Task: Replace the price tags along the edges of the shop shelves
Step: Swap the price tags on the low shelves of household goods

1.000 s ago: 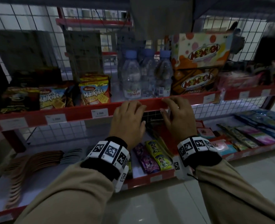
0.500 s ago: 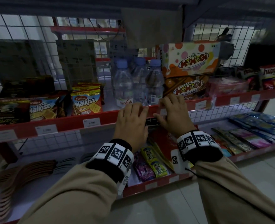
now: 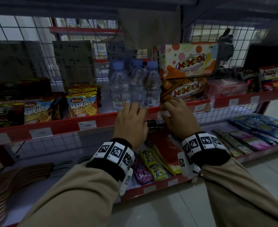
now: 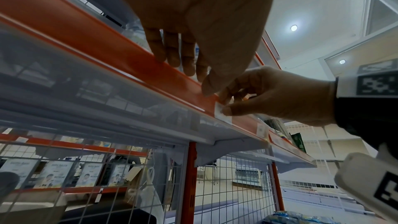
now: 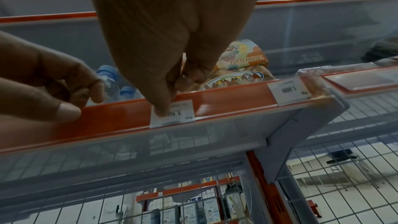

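At a shop shelf, the person's right hand (image 5: pixel 172 43) pinches a small white price tag (image 5: pixel 172 115) against the red edge strip (image 5: pixel 226 100), thumb pressed on its face, fingers curled behind the rim. Just to its left, the left hand (image 3: pixel 131 123) rests on the same strip with fingers straight, thumb pressing the front. Water bottles (image 3: pixel 135 86) stand directly behind both hands. The tag looks only partly seated; if the thumb slips or pushes unevenly, it could crease, sit crooked, or drop to the lower shelf.
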`<state>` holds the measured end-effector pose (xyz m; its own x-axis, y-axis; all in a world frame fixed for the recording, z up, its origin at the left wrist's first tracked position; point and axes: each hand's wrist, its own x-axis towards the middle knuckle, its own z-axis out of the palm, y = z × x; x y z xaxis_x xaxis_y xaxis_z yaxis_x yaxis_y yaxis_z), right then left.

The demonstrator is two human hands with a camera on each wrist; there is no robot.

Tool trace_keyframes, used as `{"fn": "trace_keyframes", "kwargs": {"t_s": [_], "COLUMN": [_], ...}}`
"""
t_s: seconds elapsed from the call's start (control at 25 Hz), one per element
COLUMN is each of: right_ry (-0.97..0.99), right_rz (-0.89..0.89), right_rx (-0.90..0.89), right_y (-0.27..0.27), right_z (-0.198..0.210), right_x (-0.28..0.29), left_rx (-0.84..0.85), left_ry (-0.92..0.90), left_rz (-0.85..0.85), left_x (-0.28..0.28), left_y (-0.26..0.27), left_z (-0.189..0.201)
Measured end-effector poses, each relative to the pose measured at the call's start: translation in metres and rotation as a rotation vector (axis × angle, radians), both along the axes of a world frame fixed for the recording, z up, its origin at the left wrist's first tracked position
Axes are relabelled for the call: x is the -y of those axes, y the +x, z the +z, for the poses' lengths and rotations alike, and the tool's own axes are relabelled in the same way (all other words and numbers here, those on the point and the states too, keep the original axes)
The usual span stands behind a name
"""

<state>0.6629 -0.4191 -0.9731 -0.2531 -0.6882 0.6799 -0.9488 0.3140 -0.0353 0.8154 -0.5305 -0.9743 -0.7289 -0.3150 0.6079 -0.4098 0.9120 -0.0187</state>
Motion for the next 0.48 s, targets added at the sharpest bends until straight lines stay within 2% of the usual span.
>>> {"fn": "trace_keyframes", "kwargs": {"t_s": [0.24,0.32,0.48], "right_ry": [0.124,0.014,-0.326], "right_rz": [-0.031,0.056,0.215], "right_rx": [0.058,0.17,0.563], "right_y": [0.003,0.003,0.009], "right_z": [0.007,0.013,0.02], "right_x": [0.005,0.003,-0.003], "left_rx": [0.006,-0.015,-0.081], "left_ry": [0.024,0.055,0.198], "left_rz": [-0.025,-0.047,-0.101], "left_x": [0.002,0.005,0.013], "left_y": [0.002,0.003,0.003], "left_z": [0.002,0.004,0.01]}}
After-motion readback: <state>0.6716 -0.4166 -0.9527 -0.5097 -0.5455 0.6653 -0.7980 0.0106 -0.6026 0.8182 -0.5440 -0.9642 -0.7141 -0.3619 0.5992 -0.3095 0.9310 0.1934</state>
